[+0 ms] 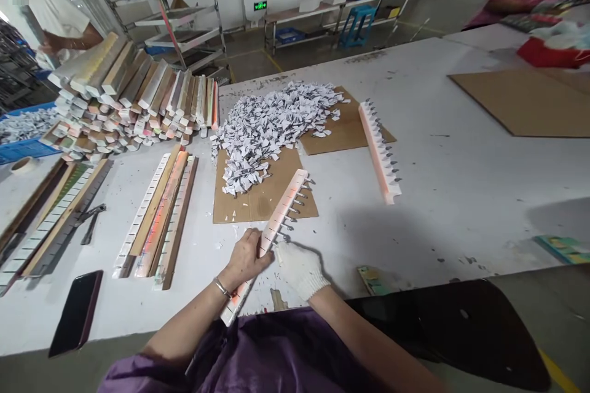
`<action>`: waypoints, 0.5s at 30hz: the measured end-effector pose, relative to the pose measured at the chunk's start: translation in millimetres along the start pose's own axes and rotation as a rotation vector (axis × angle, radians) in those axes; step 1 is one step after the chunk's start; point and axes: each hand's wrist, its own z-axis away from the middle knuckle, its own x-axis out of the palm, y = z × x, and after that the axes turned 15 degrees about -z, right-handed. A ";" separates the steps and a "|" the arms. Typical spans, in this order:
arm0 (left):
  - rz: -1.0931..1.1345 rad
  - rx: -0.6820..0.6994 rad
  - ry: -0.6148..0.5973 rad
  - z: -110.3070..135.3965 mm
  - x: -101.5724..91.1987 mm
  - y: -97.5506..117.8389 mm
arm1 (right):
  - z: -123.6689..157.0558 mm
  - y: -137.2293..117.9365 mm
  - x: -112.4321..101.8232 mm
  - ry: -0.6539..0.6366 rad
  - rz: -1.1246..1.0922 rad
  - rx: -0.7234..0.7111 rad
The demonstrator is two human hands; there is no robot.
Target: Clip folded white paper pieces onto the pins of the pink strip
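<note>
My bare left hand [246, 260], with a bracelet at the wrist, is wrapped round a long white-and-orange slotted bar [282, 210] held at a slant. Small grey metal-looking pieces [295, 210] stick out from the upper right edge of this bar. My right hand [302, 269], in a white knit glove, is closed against the same edge, just below the lowest piece; whatever its fingertips hold is hidden. Beyond the bar, a heap of small white-and-grey pieces [271, 126] lies on cardboard [265, 204]. A second bar [378, 153], lined with grey pieces, rests to the right.
Several slotted bars [154, 221] lie at left, near a black phone [76, 310] and a metal tool [92, 218]. Behind them stands a tall stack of bars [133, 98]. A cardboard sheet [530, 104] lies at right. Two people are at the table's far sides.
</note>
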 end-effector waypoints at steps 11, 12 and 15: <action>0.029 -0.028 -0.001 2.3 9.7 -1.3 | -15.8 2.4 6.6 -0.075 -0.027 0.021; 0.024 -0.044 0.000 2.8 10.5 0.7 | -17.1 4.9 7.0 -0.083 -0.035 0.018; 0.003 -0.097 -0.009 -0.2 10.0 7.9 | -24.1 14.6 8.8 -0.061 -0.113 -0.025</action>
